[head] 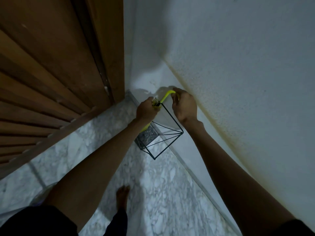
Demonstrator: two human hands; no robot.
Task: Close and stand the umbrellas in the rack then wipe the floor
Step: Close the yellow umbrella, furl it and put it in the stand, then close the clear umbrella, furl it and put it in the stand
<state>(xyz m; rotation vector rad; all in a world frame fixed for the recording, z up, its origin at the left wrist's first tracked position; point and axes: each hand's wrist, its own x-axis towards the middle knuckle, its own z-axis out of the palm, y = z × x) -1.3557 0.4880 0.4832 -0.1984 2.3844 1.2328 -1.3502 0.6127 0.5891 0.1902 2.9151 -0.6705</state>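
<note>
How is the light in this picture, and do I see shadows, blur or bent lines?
Head view: dim, bluish light; the left hand and right hand, gripping the yellow umbrella, throw soft shadows on the white wall; the wide lens bends the door and wall lines; the rack looks fairly sharp.

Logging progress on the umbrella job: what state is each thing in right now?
Yellow umbrella: closed, tilted, held at the rack.
Wire rack: upright on the floor, in the corner.
Left hand: grips the umbrella below its handle.
Right hand: grips the curved handle.
</note>
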